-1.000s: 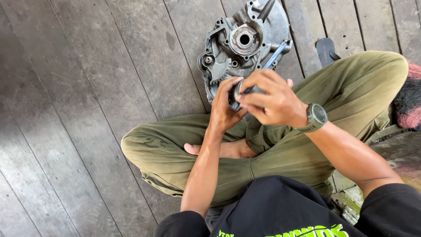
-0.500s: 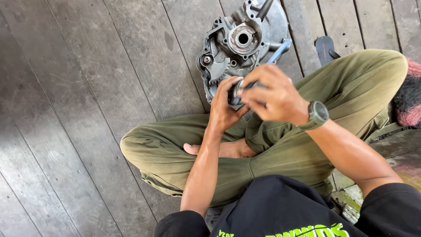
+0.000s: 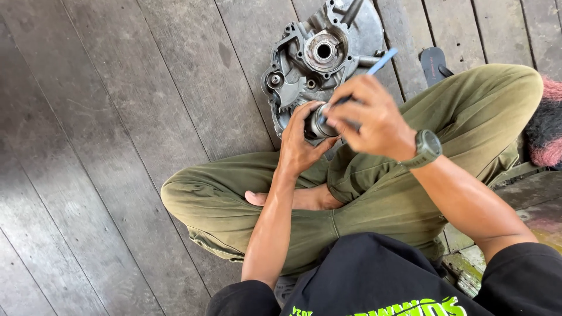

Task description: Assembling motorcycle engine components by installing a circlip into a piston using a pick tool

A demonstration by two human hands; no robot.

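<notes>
Metal cylinder (image 3: 321,122) in left hand (image 3: 300,142) grip, right hand (image 3: 369,117) touching

Round metal part (image 3: 321,122): mostly covered by left hand (image 3: 300,143) and right hand (image 3: 372,120); only rim and bit of end face show, kind unclear.
Blue tool (image 3: 381,60): working end hidden behind right fingers, motion-blurred.
Engine casing (image 3: 319,55): far edge cut by frame top, near edge behind hands.
Sandal (image 3: 434,63): partly behind knee.
Pink-black thing (image 3: 545,126) at right: cut by frame edge, kind unclear.
Shirt print: cut off at bottom.
</notes>
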